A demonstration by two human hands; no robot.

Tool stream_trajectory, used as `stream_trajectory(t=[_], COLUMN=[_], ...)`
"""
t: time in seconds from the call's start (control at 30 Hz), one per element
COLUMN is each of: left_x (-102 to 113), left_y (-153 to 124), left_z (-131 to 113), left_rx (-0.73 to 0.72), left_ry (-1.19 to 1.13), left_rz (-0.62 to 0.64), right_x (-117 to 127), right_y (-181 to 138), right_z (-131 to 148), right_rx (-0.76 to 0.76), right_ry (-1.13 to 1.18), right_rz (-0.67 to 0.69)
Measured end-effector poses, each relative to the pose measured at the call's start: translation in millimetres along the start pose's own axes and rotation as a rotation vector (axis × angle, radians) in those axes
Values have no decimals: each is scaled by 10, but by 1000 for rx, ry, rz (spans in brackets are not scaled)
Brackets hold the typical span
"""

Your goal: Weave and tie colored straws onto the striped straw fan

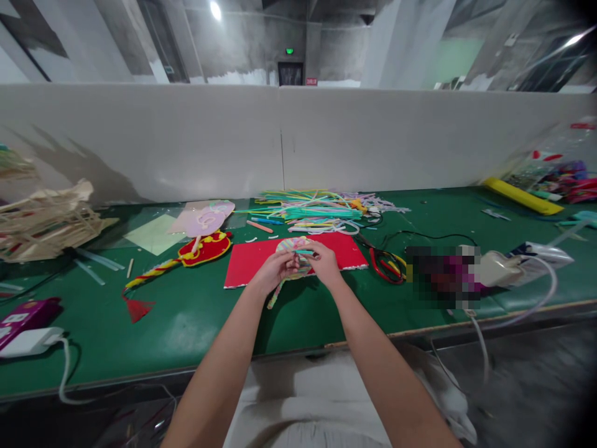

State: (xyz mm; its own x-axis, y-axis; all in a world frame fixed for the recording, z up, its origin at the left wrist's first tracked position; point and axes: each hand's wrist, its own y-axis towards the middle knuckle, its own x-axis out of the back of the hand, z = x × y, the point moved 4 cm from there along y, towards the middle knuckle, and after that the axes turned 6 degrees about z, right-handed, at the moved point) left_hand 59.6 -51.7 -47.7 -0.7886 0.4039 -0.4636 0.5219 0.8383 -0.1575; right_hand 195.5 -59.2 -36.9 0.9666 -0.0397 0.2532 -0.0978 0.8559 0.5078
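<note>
My left hand (276,269) and my right hand (323,258) meet over a red board (249,260) on the green table. Both are closed, fingertips close together. A short teal strip (305,252) runs between them; my right fingers pinch it, and the left fingertips close at its other end. Beneath them lies a striped pastel fan-shaped piece (291,242), whose handle (274,298) points toward me. My hands cover much of this piece. Scissors with red handles (386,267) rest just right of the board.
Behind the board lies a pile of coloured strips (321,211). To the left are a red-and-yellow fan-shaped ornament (205,249), a lilac one (209,218) and a wooden-looking model (46,224). A power strip (501,269) with cables sits right. A grey partition (186,143) borders the back.
</note>
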Motion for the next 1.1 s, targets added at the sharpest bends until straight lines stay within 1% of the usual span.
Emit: stream_trajectory(t=[0.23,0.4,0.57,0.67,0.87,0.97,1.03,1.1], left_x=[35,25,-9,-24,-19,-24,-27,-33], left_y=[26,24,38,62,68,41,15,-9], left_z=[31,34,7,3,-19,-53,-74,-84], left_rx=[-19,-21,-115,-186,-301,-386,-437,-473], left_ry=[-24,-22,57,156,500,696,808,881], left_rz=[15,42,36,19,-135,-213,-256,-259], right_x=[0,-8,-26,-15,-1,3,6,17], right_y=[-26,-33,-23,-17,12,23,25,21], right_z=[11,4,-56,-95,-197,-240,-253,-255], right_rx=[23,-22,-35,-79,-234,-256,-264,-272], right_ry=[-99,-104,-83,-69,40,97,96,75], right_rz=[-7,-21,-55,-91,-80,-86,-83,-88])
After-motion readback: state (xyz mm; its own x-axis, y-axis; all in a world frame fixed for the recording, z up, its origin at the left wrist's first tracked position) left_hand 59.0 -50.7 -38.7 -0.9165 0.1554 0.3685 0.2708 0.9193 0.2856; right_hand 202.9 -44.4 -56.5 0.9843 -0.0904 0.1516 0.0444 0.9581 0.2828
